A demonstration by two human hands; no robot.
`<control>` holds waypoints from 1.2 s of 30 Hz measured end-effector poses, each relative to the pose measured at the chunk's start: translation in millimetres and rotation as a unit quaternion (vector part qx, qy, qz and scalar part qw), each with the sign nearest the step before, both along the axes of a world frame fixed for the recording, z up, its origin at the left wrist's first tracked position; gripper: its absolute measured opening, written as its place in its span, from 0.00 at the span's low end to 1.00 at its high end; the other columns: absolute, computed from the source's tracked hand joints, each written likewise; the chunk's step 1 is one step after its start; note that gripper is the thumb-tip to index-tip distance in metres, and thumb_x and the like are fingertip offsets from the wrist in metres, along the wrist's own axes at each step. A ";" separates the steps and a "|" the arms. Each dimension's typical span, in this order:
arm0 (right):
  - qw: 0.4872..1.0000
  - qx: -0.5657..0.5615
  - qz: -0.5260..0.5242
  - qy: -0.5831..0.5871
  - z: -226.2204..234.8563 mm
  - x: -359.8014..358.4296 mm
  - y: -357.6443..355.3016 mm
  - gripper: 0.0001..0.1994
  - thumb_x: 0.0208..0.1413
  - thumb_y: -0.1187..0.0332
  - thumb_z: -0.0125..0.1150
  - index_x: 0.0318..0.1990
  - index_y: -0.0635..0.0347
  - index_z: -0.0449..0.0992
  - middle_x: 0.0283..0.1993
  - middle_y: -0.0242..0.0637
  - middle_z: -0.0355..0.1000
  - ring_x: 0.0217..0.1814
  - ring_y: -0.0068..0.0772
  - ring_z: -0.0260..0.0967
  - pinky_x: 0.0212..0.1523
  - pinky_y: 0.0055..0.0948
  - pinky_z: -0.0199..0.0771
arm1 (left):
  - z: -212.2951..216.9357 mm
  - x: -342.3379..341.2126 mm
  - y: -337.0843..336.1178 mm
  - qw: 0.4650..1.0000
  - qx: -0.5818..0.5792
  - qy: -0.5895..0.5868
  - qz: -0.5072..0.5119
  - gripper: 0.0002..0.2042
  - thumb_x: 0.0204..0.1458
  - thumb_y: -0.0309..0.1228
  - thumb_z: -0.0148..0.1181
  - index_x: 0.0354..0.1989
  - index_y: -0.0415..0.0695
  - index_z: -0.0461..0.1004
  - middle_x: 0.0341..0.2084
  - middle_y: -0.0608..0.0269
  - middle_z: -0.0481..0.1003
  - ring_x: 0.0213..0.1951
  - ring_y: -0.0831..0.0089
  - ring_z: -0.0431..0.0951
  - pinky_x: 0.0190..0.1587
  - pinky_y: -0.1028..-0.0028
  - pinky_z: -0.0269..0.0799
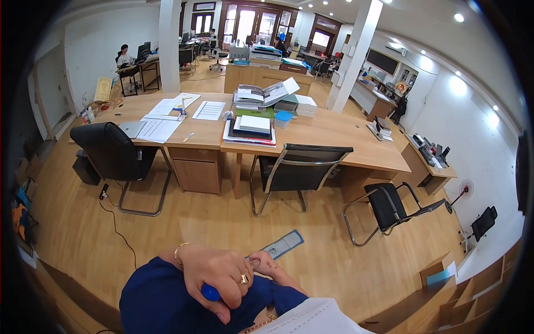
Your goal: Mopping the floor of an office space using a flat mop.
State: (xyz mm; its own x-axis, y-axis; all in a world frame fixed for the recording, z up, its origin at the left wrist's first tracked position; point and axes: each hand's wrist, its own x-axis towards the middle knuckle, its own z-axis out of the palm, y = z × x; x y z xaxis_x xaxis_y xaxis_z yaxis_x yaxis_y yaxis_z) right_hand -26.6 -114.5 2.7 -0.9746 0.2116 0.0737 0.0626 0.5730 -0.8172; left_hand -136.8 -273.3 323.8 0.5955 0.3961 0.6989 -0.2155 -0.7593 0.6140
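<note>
My left hand (214,273), with a ring and a bracelet, is wrapped round the top of a mop handle. The handle's blue end (211,292) pokes out below my fingers. Farther down the handle my right hand (265,263) is closed round it, partly hidden behind my left. Beyond both hands a flat mop head (285,244) with a blue edge and a grey top lies on the wooden floor, angled away to the right. Dark blue sleeves cover my upper arms.
Ahead stands a long wooden desk (328,136) with stacked folders and papers. Black chairs (297,170) face it, another chair (386,206) stands at the right. A power cord (118,228) crosses the floor at the left. Wooden shelving (473,292) is at the near right. People sit farther back.
</note>
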 end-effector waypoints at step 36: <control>0.927 -0.173 -0.328 -0.058 -87.0 331.5 -66.7 0.21 0.39 0.62 0.64 0.14 0.59 0.54 0.16 0.22 0.44 0.20 0.18 0.43 0.19 0.27 0.39 | -33.7 136.3 47.6 0.965 -0.200 -0.008 -0.170 0.10 0.52 0.27 0.60 0.21 0.36 0.73 0.17 0.58 0.71 0.21 0.62 0.70 0.38 0.63 0.70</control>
State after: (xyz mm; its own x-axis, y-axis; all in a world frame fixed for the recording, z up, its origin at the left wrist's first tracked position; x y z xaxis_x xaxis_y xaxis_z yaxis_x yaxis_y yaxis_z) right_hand 304.8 -181.3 -84.3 -0.6252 0.7529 -0.2055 0.4035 0.0864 -0.9109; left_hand -0.6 -225.7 290.1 0.7285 0.4203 0.5409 -0.4229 -0.3452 0.8379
